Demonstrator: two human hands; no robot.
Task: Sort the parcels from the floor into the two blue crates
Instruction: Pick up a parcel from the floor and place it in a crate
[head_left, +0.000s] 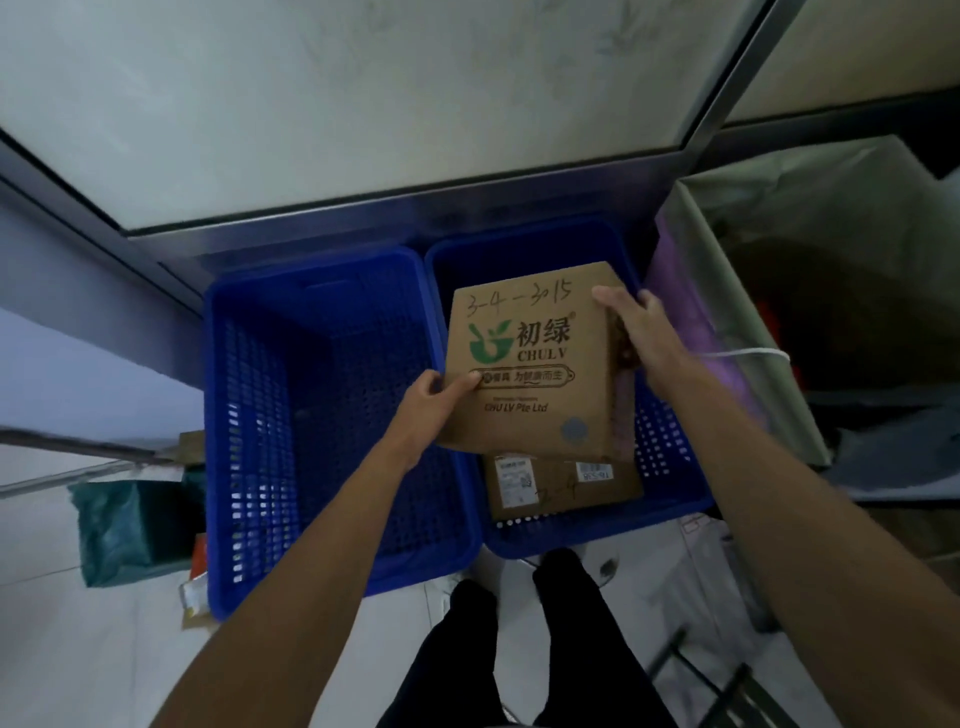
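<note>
Two blue crates stand side by side against the wall. The left crate holds nothing that I can see. Above the right crate I hold a brown cardboard box with a green logo and handwritten numbers. My left hand grips its lower left edge, thumb on top. My right hand grips its upper right edge. Under the box, inside the right crate, lies another brown parcel with white labels.
A green plastic parcel lies on the floor left of the crates, with small packets beside it. A large open carton with a purple bag stands to the right. White mailer bags lie near my feet.
</note>
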